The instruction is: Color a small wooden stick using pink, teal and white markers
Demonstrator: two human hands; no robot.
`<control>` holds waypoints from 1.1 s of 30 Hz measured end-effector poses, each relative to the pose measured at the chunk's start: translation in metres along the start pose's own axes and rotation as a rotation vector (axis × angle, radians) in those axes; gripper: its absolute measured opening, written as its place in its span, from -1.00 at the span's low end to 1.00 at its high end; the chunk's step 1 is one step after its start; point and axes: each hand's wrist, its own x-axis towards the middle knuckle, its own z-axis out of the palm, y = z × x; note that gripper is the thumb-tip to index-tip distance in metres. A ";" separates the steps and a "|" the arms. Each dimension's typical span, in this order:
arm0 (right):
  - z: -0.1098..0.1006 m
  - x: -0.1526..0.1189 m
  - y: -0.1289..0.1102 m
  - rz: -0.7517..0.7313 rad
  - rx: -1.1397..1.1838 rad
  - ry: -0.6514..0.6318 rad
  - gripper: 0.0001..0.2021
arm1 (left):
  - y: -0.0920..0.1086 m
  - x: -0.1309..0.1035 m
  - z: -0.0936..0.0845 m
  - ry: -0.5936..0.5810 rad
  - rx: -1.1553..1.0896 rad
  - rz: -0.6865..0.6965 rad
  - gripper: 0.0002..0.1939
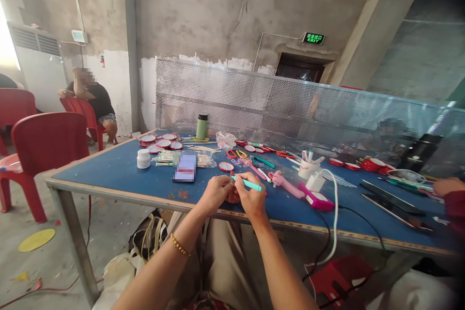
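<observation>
While my right hand [252, 199] grips the teal pen [252, 185], my left hand [215, 191] pinches closed, contents unclear; this close penwork seems to need steadiness.

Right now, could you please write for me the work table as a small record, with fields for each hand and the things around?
right hand: right hand, fingers around a teal marker
left hand: left hand, beside it; anything held is too small to tell
just beyond hands: red-rimmed disc
left of hands: phone, white jar
right of hands: white cup with pens, magenta box
back: green bottle, upright
behind table: perforated metal panel
</observation>
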 end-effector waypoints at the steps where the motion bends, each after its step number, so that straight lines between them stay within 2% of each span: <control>1: 0.000 0.000 0.000 0.008 0.002 0.000 -0.81 | 0.000 0.000 0.000 -0.001 -0.007 -0.007 -0.74; 13: 0.001 -0.001 0.003 0.011 0.002 0.000 -0.80 | 0.005 -0.001 0.002 -0.008 -0.033 -0.021 -0.74; 18: 0.001 -0.001 0.001 0.011 0.002 0.028 -0.79 | 0.001 -0.001 0.002 -0.006 -0.053 -0.030 -0.76; 33: 0.001 -0.002 0.004 0.055 0.016 0.000 -0.80 | -0.003 0.001 0.000 -0.006 -0.003 -0.017 -0.73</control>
